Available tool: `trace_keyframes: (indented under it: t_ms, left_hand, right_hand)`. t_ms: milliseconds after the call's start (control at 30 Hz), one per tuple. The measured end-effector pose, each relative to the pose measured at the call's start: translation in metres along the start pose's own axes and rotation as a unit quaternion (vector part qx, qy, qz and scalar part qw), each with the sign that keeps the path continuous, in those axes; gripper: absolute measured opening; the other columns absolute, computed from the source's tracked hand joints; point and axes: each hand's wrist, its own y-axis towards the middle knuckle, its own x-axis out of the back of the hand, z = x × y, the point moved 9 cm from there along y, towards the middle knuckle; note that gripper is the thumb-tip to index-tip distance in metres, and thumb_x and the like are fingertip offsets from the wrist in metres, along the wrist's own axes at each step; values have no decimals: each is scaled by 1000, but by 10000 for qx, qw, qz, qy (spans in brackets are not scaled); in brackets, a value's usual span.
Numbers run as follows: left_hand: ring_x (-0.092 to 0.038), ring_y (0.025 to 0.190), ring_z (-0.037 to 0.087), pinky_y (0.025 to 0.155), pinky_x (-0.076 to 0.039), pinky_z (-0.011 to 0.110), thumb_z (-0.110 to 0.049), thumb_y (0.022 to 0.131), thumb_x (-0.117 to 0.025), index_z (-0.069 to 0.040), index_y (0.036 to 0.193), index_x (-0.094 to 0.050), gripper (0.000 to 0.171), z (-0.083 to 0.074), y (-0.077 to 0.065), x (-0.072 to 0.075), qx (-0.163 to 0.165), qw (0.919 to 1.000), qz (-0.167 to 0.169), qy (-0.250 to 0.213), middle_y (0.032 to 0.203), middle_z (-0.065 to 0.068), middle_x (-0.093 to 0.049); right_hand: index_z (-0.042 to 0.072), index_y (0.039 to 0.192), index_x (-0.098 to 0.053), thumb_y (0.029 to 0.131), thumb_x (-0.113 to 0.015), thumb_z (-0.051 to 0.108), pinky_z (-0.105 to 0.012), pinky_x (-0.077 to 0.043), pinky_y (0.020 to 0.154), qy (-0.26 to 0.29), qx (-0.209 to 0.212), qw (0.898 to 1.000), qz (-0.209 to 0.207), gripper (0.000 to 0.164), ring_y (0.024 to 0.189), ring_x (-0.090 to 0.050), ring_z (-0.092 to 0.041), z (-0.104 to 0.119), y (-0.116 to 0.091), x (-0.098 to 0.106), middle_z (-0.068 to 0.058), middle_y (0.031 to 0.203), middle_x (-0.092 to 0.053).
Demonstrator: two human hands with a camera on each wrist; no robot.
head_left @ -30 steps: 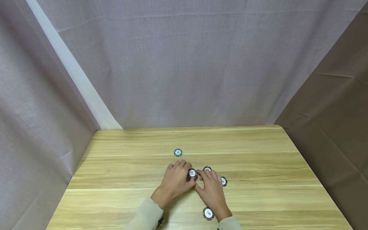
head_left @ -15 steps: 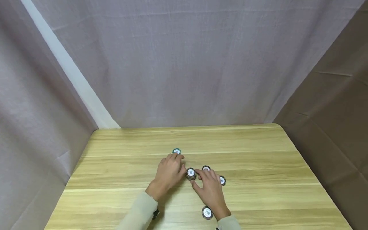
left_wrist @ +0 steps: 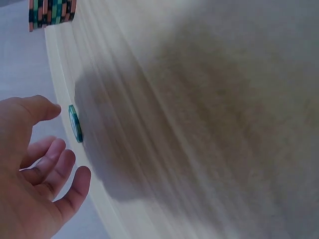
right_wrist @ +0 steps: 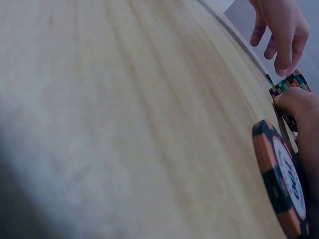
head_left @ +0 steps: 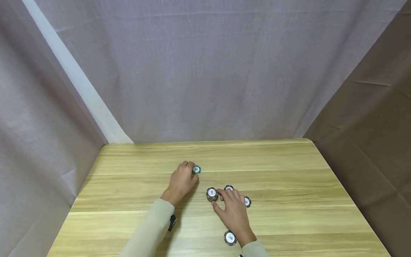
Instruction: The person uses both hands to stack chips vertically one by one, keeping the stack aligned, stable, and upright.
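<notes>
My left hand (head_left: 181,180) reaches to a green poker chip (head_left: 196,169) marked 20. Its thumb and fingers are spread to either side of the chip, which lies flat on the table (left_wrist: 164,124) in the left wrist view. My right hand (head_left: 234,210) curves its thumb and index finger around the near right side of a short stack of poker chips (head_left: 212,192). The stack's top chip is black with a white centre; layered edges in green, orange and black show in the right wrist view. The right thumb (right_wrist: 294,102) covers part of the stack there.
Single dark chips lie around the right hand: one chip (head_left: 229,187) beyond its fingers, another chip (head_left: 247,202) at its right, and a chip marked 100 (head_left: 230,237) by the wrist. Grey curtains (head_left: 205,71) hang behind the table's far edge.
My left hand has left the stack and moved up and left to the green chip. My right hand stays at the stack, which stands in nearly the same place.
</notes>
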Motion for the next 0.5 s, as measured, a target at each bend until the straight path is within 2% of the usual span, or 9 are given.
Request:
trace_keyframes:
  t_ms: [167,333,500]
  left_hand:
    - [-67,106,32,87,-59,49,-17,91,-79,-1,125,-69,39,5,9,-3,115,9999,47,77,115,16,-70]
    - [-66,98,31,83,-58,48,-21,89,-82,-4,118,-71,36,9,13,-7,158,9998,-8,133,108,14,-70]
    - [-66,104,32,87,-58,49,-26,91,-83,-5,126,-70,43,16,14,-14,331,9994,35,-16,114,14,-70]
  right_hand:
    - [17,128,-72,91,-78,45,-36,-35,83,0,-18,10000,3,47,89,-44,-12,-1,0,0,14,88,-52]
    - [16,128,-72,91,-78,45,-35,-35,83,3,-22,10000,9,47,89,-44,-11,-1,-1,-1,14,88,-51]
    - [16,127,-72,91,-78,44,-36,-35,83,16,19,10000,-43,46,90,-44,-12,1,0,2,14,88,-51]
